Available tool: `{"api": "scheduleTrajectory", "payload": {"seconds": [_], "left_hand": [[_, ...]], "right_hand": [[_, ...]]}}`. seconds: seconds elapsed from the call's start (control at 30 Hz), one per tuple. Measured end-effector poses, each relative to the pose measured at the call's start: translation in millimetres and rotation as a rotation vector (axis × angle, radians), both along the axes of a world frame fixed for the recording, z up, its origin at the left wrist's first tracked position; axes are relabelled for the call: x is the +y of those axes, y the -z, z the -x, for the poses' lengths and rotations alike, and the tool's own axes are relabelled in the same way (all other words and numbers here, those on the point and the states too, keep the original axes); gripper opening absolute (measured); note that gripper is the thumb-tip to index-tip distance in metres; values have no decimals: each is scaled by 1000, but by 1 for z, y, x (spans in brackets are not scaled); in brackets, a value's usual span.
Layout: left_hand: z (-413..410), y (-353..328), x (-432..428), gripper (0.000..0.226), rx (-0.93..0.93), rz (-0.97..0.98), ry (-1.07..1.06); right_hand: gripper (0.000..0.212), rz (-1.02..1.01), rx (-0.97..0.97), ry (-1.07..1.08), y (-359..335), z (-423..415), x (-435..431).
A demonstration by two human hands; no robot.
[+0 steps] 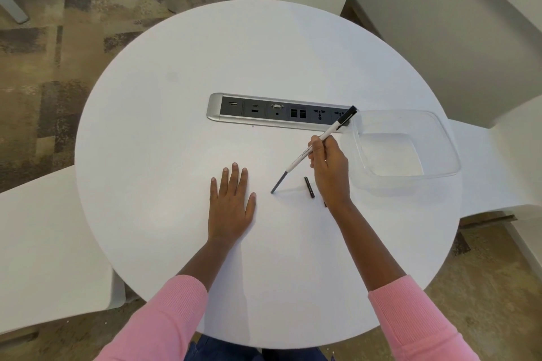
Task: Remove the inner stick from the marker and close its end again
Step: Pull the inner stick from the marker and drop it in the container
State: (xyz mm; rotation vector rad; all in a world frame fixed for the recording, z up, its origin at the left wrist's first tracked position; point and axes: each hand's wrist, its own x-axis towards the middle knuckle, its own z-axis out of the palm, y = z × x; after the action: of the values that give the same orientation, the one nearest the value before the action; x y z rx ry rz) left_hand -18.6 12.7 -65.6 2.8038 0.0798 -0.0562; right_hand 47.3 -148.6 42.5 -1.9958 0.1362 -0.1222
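My right hand (330, 167) grips a white marker (302, 157) with a black cap, tilted with the cap end up and away from me. A grey inner stick (278, 183) pokes out of the marker's lower end, its tip touching the round white table (181, 141). A small black piece (309, 187), perhaps the end plug, lies on the table just left of my right wrist. Another dark bit (325, 203) peeks out beside the wrist, mostly hidden. My left hand (231, 205) rests flat on the table, fingers straight, holding nothing.
A clear plastic container (404, 146) stands to the right of my right hand, nothing visible in it. A silver and black socket strip (275, 111) is set into the table's middle. White chairs surround the table; an office chair base is far back.
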Motion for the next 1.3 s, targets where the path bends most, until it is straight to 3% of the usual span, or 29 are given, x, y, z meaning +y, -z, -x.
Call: {"api": "scheduleTrajectory", "payload": {"seconds": [0.33, 0.47, 0.63, 0.77, 1.3], "left_hand": [[0, -1, 0, 57, -4, 16, 1], [0, 0, 0, 58, 1, 22, -1], [-1, 1, 0, 58, 6, 13, 0], [-1, 1, 0, 58, 5, 3, -2], [-1, 3, 0, 58, 3, -9, 9]], "right_hand": [[26, -206, 53, 9, -12, -21, 5], [22, -48, 145, -27, -2, -22, 0], [23, 304, 324, -105, 23, -10, -6], [26, 435, 419, -125, 37, -2, -3], [28, 564, 414, -141, 49, -1, 14]]}}
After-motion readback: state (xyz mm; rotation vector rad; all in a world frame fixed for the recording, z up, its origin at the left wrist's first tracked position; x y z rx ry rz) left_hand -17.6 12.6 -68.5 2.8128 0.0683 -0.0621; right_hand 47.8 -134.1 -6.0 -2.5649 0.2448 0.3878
